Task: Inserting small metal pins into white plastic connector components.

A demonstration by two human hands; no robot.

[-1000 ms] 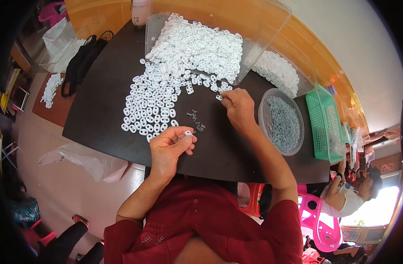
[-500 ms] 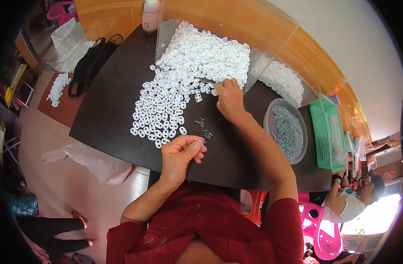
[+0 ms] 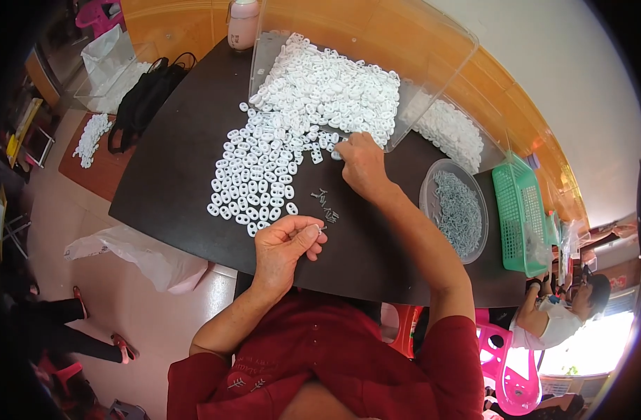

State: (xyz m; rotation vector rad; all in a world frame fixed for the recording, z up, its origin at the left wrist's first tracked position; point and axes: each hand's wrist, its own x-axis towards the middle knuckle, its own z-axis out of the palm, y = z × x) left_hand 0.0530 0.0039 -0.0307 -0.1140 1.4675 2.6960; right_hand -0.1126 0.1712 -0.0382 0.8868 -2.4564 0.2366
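My left hand [image 3: 284, 253] is closed in a pinch near the front of the dark table, with the tip of a small grey screw [image 3: 324, 227] showing at its fingertips. Farther out, my right hand [image 3: 366, 166] pinches a white oval plastic piece [image 3: 336, 155], mostly covered by the fingers. To the left lies a spread of white oval two-hole pieces [image 3: 247, 178], which runs back into a big heap [image 3: 327, 84] spilling from a clear plastic bin [image 3: 432, 91]. A few loose grey screws [image 3: 326, 206] lie on the tabletop between my hands.
A round clear tub [image 3: 427, 210] of grey screws stands right of my right forearm, beside a green basket [image 3: 509, 217]. Another bin of white pieces [image 3: 450, 133] sits behind. A pink bottle [image 3: 243, 26] stands at the far left edge. Another person [image 3: 558, 315] sits at the right.
My right hand has drawn slightly toward me from the edge of the heap, with a white piece in its fingers. My left hand has barely moved. Someone's feet at the lower left have shifted.
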